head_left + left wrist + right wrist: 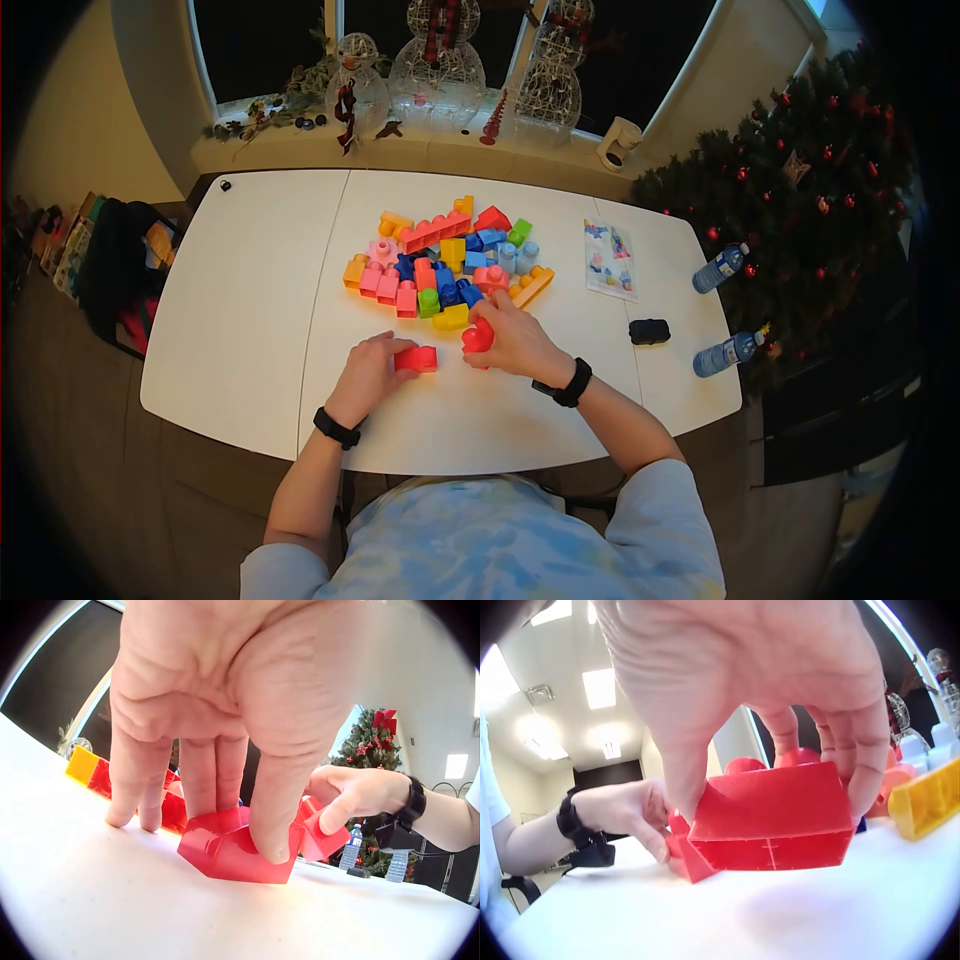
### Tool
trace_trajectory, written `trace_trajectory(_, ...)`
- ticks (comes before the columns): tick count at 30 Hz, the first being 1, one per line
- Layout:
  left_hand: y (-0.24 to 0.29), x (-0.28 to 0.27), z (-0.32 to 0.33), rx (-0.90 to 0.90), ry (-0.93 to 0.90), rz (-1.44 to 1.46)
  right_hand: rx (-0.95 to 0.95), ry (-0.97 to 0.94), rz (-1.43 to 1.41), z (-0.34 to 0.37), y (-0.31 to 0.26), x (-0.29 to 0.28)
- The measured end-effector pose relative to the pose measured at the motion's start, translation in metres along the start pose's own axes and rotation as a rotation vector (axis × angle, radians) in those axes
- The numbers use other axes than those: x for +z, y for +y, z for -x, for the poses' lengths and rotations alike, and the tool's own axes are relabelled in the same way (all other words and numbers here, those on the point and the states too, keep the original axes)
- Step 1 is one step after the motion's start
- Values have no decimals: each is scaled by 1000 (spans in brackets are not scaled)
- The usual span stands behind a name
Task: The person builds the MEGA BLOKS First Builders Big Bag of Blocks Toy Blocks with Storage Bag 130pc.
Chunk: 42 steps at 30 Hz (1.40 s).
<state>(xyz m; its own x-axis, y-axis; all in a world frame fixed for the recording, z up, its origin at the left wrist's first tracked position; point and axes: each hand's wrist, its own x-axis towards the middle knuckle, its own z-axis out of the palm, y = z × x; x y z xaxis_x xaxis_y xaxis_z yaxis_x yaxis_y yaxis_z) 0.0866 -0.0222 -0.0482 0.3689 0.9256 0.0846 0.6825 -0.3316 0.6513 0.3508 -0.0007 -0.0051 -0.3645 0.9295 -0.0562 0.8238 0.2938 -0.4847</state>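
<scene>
Near the front middle of the white table, the left hand [371,375] pinches a red block [416,359] between thumb and fingers. In the left wrist view this red block [232,847] has a slanted face and rests on the tabletop. The right hand [520,343] grips another red block [478,336], a little to the right. The right wrist view shows that block [776,814] tilted, its hollow underside partly visible and two round studs on top, thumb on one end and fingers on the other. A gap separates the two blocks in the head view.
A pile of colourful blocks [452,252] lies just beyond the hands, a yellow block [451,318] closest. To the right are a printed sheet [610,262], a black case [649,332] and two water bottles [722,268]. A small black object [226,185] sits at the far left corner.
</scene>
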Motion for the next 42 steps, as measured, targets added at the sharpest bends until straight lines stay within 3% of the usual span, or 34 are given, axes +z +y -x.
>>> trace_trajectory(2, 0, 0, 0, -1, -6, 5, 9, 6, -19, 6, 2, 16)
trace_trajectory(4, 0, 1, 0, -2, 2, 8, -97, 145, 15, 11, 4, 31)
trace_trajectory(17, 13, 12, 1, 60, 66, 32, -237, 108, -39, 12, -2, 53)
trace_trajectory(24, 15, 16, 0, 31, 111, 59, -245, 56, -70, 10, -4, 55)
trace_trajectory(28, 12, 20, 0, 53, 140, 23, -243, 76, -26, 3, -10, 19)
trace_trajectory(33, 16, 11, 1, 31, 98, 81, -37, 274, -32, -79, 38, -81)
trace_trajectory(38, 15, 10, 1, 5, 90, 106, -165, 420, 185, -153, 105, -76)
trace_trajectory(42, 13, 11, 1, 47, 88, 59, -101, 240, 319, -183, 113, -57)
